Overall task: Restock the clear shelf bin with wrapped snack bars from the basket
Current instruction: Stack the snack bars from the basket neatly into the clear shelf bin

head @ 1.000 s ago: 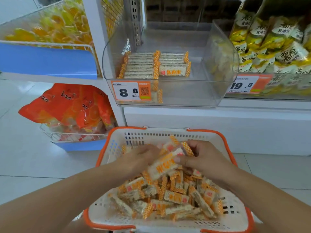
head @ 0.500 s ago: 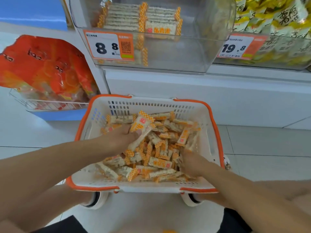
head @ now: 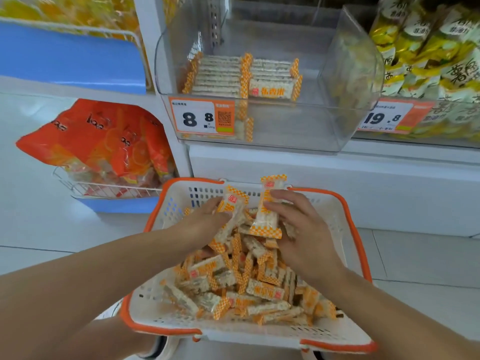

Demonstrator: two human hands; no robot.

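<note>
Lower centre of the frame: the white basket with orange rim (head: pixel 359 229) is sitting at the person's knees, and a loose heap of wrapped snack bars (head: pixel 241 287) is lying across its floor.

Above the heap, both forearms are reaching in from the bottom corners. The left hand (head: pixel 205 224) is gripping a bar (head: pixel 233 211) with fingers and thumb curled round it; the bar is tilting up and to the right, its checkered orange end pointing toward the far basket wall. The right hand (head: pixel 298 227) is holding a second bar (head: pixel 268 206) nearly upright, fingers wrapping over its front, top end rising past the basket's far rim. The two held bars are standing just beside each other, apart from the heap.

Centre to upper centre: the clear shelf bin (head: pixel 298 131) is resting on the white shelf, with an 8.8 price tag (head: pixel 202 116) on its front left. Inside, neat rows of bars (head: pixel 241 75) are filling only the left part of the bin floor.

Left of frame: orange bags (head: pixel 104 141) are lying in a wire rack. Upper right: yellow snack packs (head: pixel 426 53) are crowding the neighbouring bin.
</note>
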